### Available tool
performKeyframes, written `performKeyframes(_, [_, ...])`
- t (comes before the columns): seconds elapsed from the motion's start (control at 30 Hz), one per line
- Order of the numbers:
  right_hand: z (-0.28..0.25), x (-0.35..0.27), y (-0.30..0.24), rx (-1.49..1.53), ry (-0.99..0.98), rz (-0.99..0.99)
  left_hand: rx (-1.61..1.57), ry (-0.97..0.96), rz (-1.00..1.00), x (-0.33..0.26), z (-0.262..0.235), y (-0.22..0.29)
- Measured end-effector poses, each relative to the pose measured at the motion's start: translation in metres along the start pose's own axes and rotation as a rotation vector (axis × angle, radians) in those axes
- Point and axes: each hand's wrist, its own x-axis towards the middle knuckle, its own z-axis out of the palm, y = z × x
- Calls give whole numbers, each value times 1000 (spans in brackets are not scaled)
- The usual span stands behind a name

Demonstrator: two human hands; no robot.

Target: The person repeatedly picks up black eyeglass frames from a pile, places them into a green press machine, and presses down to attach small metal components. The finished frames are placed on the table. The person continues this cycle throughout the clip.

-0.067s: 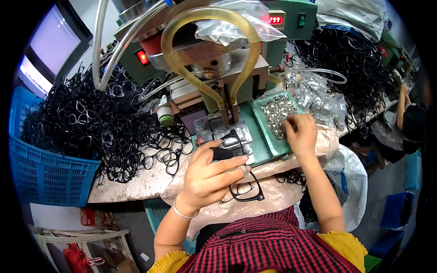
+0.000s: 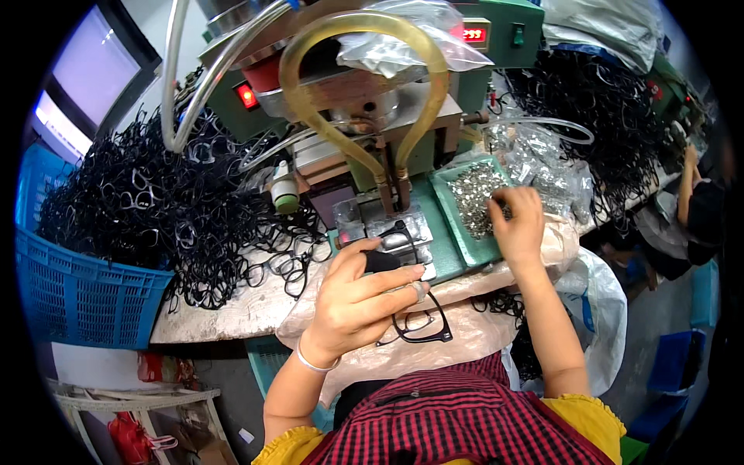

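Observation:
My left hand (image 2: 350, 301) is closed on a black glasses frame (image 2: 425, 339), with one rim hanging out below the fingers. The frame's upper part lies at the metal fixture (image 2: 415, 221) under the machine's press head. Dark covering shows on a left fingertip, and a ring sits on another finger. Over the green tray (image 2: 467, 249) of small silvery metal parts (image 2: 474, 194), my right hand (image 2: 521, 229) has its thumb and fingers bent together at the tray's right side. Whatever is between those fingertips is too small to make out.
A green press machine (image 2: 434, 132) with a yellowish hose (image 2: 288, 70) stands directly ahead. Black glasses frames (image 2: 147, 186) are heaped at left above a blue basket (image 2: 93, 298). Clear bags of parts (image 2: 554, 182) lie beyond the tray. Another person's arm (image 2: 687, 178) shows at far right.
The whole view has shifted slightly. My right hand stays at the tray with its fingers slightly moved; the left hand keeps its hold on the glasses frame.

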Motion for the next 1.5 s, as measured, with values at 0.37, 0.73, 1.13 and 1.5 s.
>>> performKeyframes(0.37, [42,16,0,-316,-307,-251,85,42,17,-16,10,-3])
performKeyframes(0.73, [15,-3,-17,347,9,98,664,561,-506,-48,-91,13])
performKeyframes(1.13, [-29,-46,13,86,32,112,507,257,-575,-126,-8,-107])
performKeyframes(1.5, [-38,9,-78,650,-205,59,-237,878,-668,-75,-22,-62])
